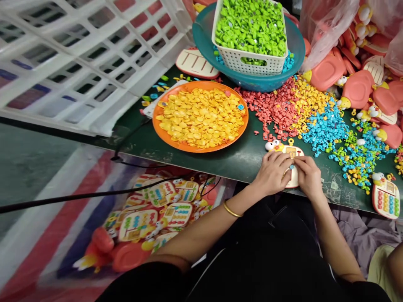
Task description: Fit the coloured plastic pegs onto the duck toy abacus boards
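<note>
A cream toy calculator panel with a duck head [285, 149] lies near the front edge of the dark green table [239, 161]. My left hand [273, 172] rests on it with fingers curled over its face. My right hand [307, 176] pinches at the panel's middle, where a small blue button shows between the fingertips. Both hands cover most of the panel. Piles of small red [273, 110], yellow [310, 100], blue [324, 130] and green [355, 157] buttons lie just beyond the hands.
An orange plate of yellow discs [200, 117] sits to the left. A white basket of green pieces [252, 31] stands in a teal bowl [292, 40]. Pink toy shells [359, 88] are heaped at right. A finished panel [385, 199] lies at the right edge. Finished toys [157, 214] lie on the floor. White crates [78, 58] stand at left.
</note>
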{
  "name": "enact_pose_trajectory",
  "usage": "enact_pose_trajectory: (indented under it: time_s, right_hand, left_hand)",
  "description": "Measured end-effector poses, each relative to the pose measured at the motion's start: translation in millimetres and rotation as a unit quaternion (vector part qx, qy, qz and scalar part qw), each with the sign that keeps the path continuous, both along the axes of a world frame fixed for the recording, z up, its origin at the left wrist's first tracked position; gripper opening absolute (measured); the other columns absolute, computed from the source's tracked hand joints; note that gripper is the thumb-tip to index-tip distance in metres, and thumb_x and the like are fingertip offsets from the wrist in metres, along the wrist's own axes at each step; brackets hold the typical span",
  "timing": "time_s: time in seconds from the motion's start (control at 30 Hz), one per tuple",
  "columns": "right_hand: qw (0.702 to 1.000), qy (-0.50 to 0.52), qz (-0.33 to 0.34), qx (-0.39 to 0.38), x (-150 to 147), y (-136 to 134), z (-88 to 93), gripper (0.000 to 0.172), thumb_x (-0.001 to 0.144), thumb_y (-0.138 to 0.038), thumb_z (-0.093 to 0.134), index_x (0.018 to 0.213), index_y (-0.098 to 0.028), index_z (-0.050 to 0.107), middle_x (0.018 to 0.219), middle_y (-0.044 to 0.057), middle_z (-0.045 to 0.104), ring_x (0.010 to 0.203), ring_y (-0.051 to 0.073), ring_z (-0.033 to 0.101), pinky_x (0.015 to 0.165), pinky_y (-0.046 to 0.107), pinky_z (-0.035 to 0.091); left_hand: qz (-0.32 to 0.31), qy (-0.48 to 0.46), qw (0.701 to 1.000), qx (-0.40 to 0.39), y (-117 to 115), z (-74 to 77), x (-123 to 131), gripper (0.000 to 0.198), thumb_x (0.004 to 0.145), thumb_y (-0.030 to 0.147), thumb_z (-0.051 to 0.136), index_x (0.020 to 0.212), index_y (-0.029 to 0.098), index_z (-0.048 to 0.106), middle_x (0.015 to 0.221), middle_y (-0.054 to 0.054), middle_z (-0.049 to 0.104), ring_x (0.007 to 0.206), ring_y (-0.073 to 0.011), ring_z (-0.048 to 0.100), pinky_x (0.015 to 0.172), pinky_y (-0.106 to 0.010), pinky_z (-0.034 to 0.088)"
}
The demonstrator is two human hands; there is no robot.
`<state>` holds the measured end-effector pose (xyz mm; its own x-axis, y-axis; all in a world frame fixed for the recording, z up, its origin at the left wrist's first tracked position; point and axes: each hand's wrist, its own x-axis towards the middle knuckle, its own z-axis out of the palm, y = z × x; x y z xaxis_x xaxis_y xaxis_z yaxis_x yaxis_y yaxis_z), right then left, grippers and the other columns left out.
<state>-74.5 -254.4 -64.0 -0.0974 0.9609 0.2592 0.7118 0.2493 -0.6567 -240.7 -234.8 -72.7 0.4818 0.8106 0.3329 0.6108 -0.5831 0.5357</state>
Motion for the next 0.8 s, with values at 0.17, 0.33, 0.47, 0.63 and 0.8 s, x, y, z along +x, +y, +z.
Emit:
enact_pose_trajectory:
  time_s: [0.17,0.33,0.47,0.63,0.8]
  right_hand:
    - [0.997,-0.003,-0.076,0.029,23,15,4.4,0.025,0.094,-0.028,0.051,0.107,-0.024,0.072,0.106,0.008,0.069,0.098,0.023,0.062,0.088,0.04,0.052]
    - [0.978,-0.151,-0.134,0.046,58,45,3.8,0.021,0.091,-0.023,0.053,0.084,-0.021,0.073,0.09,0.011,0.066,0.094,0.027,0.051,0.086,0.045,0.045]
    - [0.988,-0.129,-0.076,0.024,52,47,9.0,0.015,0.088,-0.018,0.054,0.079,-0.02,0.067,0.092,0.01,0.062,0.094,0.026,0.051,0.086,0.043,0.044]
    - [0.996,-0.064,-0.054,-0.015,34,41,10.9,0.015,0.089,-0.018,0.05,0.086,-0.02,0.064,0.086,0.006,0.059,0.084,0.022,0.054,0.079,0.036,0.046]
    - [0.99,-0.127,-0.051,0.034,36,49,3.5,0.024,0.092,-0.02,0.052,0.106,-0.021,0.07,0.105,0.011,0.062,0.1,0.026,0.053,0.087,0.04,0.047]
  left_hand:
    - [0.006,-0.018,1.0,-0.021,0,-1.0,-2,0.028,0.084,0.041,0.062,0.103,0.021,0.065,0.121,-0.01,0.066,0.115,-0.0289,0.055,0.105,-0.047,0.034]
    - [-0.029,-0.017,0.999,0.001,-1,2.9,-2,0.042,0.09,0.039,0.055,0.129,0.024,0.058,0.136,-0.007,0.062,0.128,-0.028,0.05,0.11,-0.049,0.027]
    - [-0.04,-0.022,0.999,-0.008,-2,3.7,-2,0.032,0.093,0.037,0.054,0.12,0.025,0.065,0.123,-0.004,0.069,0.12,-0.0256,0.056,0.111,-0.048,0.026]
    - [-0.04,-0.037,0.998,-0.016,-3,0.8,-3,0.041,0.092,0.041,0.056,0.127,0.021,0.061,0.123,-0.008,0.068,0.119,-0.0261,0.057,0.108,-0.046,0.03]
    - [-0.037,-0.049,0.998,-0.015,-2,0.0,-3,0.034,0.091,0.041,0.059,0.115,0.017,0.063,0.122,-0.01,0.067,0.12,-0.0265,0.056,0.108,-0.045,0.032]
